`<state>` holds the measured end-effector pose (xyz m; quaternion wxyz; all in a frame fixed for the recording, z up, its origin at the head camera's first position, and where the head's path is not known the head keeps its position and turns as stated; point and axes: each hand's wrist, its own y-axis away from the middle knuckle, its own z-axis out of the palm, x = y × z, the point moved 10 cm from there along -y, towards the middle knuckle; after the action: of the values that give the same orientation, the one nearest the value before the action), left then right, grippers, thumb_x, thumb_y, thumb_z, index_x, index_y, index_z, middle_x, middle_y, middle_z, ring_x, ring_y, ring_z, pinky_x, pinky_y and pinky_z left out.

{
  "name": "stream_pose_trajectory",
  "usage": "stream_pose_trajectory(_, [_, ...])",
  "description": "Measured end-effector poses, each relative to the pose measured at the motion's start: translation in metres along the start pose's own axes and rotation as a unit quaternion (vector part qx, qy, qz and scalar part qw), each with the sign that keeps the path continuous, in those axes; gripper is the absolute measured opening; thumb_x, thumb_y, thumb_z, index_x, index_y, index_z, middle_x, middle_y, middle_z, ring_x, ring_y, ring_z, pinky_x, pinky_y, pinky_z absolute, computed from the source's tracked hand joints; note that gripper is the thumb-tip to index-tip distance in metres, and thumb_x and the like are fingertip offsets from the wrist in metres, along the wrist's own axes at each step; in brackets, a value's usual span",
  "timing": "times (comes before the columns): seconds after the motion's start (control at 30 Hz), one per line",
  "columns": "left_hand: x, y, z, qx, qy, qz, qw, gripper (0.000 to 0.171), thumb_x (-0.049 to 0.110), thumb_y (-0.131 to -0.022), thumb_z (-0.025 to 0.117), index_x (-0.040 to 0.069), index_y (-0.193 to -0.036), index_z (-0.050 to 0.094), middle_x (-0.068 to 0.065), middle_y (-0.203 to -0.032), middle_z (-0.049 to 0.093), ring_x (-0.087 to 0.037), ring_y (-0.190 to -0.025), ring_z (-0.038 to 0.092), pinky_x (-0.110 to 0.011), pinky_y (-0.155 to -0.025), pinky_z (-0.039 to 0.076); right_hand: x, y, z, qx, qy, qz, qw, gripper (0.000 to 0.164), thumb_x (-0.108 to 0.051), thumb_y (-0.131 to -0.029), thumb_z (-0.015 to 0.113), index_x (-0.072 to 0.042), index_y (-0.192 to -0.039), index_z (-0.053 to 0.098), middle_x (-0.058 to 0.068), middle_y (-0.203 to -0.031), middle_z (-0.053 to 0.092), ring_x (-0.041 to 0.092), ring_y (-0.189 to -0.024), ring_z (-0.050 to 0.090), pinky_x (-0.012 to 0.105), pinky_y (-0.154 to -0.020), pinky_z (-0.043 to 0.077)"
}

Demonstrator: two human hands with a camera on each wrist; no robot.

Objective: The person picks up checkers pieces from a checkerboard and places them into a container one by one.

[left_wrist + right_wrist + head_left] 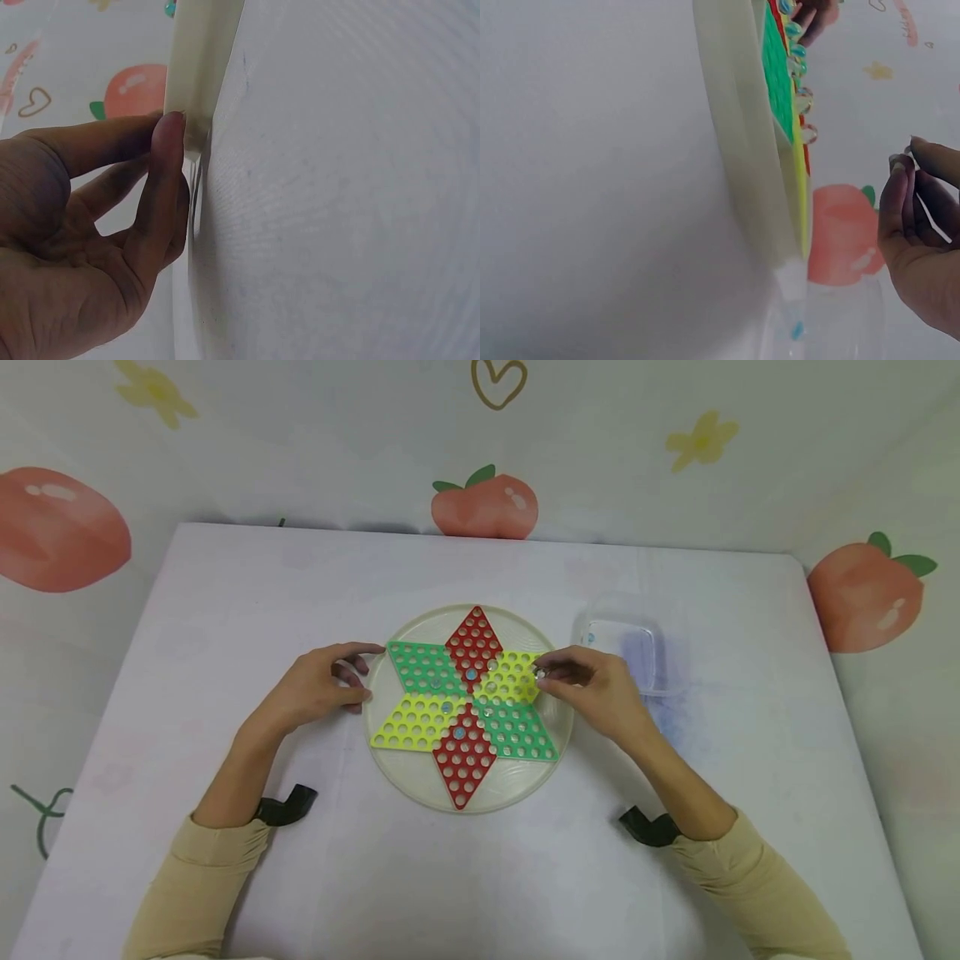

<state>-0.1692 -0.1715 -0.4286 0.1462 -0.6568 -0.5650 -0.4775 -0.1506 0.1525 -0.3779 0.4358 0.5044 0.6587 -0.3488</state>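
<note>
A round cream Chinese checkers board [510, 789] carries a star with red, green and yellow points full of holes. Glass marbles, among them a blue one [460, 733], sit in holes around its middle. With spread thumb and forefinger, my left hand [311, 689] touches the left rim, seen closely as a pale edge [202, 60] in the left wrist view. My right hand [592, 685] pinches a small clear marble [539, 674] above the right yellow point. In the right wrist view that hand [922, 232] is raised off the board, its fingertips together.
A clear plastic box [656, 652] stands right of the board, behind my right hand, with a bluish marble [591, 637] at its left side. The white-covered table [465, 877] meets a fruit-patterned backdrop [600, 468] at its far edge.
</note>
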Motion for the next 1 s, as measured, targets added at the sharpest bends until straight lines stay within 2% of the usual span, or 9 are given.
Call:
stream_pose_trajectory(0.23, [-0.002, 0.0, 0.001, -0.003, 0.008, 0.002, 1.0, 0.061, -0.002, -0.084, 0.074, 0.01, -0.14, 0.054, -0.016, -0.115, 0.056, -0.027, -0.095, 0.059, -0.028, -0.069, 0.059, 0.002, 0.0, -0.016, 0.021, -0.018, 0.002, 1.0, 0.02, 0.0, -0.083, 0.078, 0.003, -0.102, 0.071, 0.015, -0.097, 0.07, 0.012, -0.08, 0.066, 0.019, -0.074, 0.055])
stream_pose_trajectory(0.5, [-0.003, -0.002, 0.002, -0.007, -0.001, 0.002, 1.0, 0.062, 0.0, -0.084, 0.075, 0.011, -0.142, 0.053, -0.015, -0.116, 0.055, -0.026, -0.095, 0.06, -0.029, -0.069, 0.059, 0.006, -0.003, -0.034, 0.034, -0.032, 0.007, 0.999, 0.02, -0.002, -0.086, 0.076, 0.003, -0.104, 0.069, 0.006, -0.098, 0.07, 0.014, -0.085, 0.066, 0.021, -0.078, 0.055])
stream_pose_trajectory(0.73, [-0.002, -0.002, 0.003, -0.012, 0.005, 0.004, 0.9999, 0.063, -0.001, -0.084, 0.075, 0.01, -0.142, 0.052, -0.016, -0.116, 0.054, -0.027, -0.098, 0.058, -0.029, -0.07, 0.059, 0.013, -0.005, -0.054, 0.069, -0.01, 0.01, 0.998, 0.021, -0.004, -0.086, 0.076, 0.005, -0.104, 0.068, 0.007, -0.098, 0.07, 0.013, -0.085, 0.066, 0.019, -0.077, 0.055])
stream_pose_trajectory(1.0, [-0.002, -0.002, 0.002, -0.014, 0.009, 0.003, 0.9998, 0.062, -0.002, -0.084, 0.074, 0.01, -0.141, 0.053, -0.016, -0.115, 0.054, -0.028, -0.097, 0.057, -0.03, -0.07, 0.059, 0.022, -0.006, -0.072, 0.1, -0.004, 0.029, 0.995, 0.023, -0.005, -0.087, 0.076, 0.004, -0.106, 0.067, -0.001, -0.096, 0.07, 0.012, -0.086, 0.065, 0.017, -0.078, 0.054])
